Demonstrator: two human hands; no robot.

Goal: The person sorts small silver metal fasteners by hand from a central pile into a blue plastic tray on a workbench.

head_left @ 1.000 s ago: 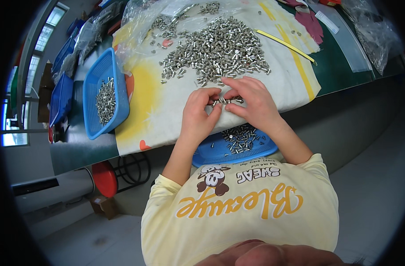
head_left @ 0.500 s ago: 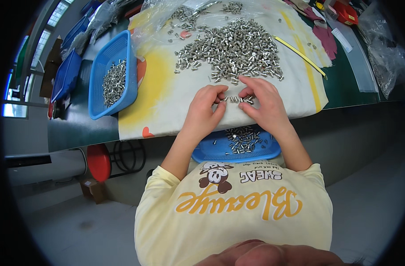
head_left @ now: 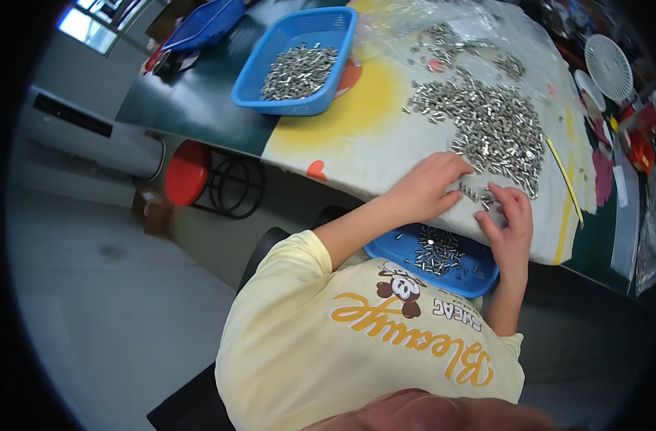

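Note:
A short row of small silver metal pins [head_left: 471,192] lies on the cloth-covered table edge between my two hands. My left hand [head_left: 430,188] rests at the left end of the row, thumb and fingers apart. At the other end is my right hand [head_left: 513,219], its thumb and forefinger spread around a few of the pins. Neither hand visibly grips anything. Just beyond them spreads a large pile of the same metal pieces [head_left: 496,122]. Below the table edge, close to my body, a shallow blue basket [head_left: 385,248] holds more pins.
A deeper blue basket [head_left: 245,90] of metal pieces stands left on the table. Clear plastic sheeting [head_left: 392,32] lies at the back. To the right are a yellow strip [head_left: 566,183] and a white fan [head_left: 608,68]. A red stool [head_left: 188,172] stands on the floor at left.
The view has swung left and tilted, so the table now appears further right. My hands stay around the small row of pins, with the right finger and thumb still spread.

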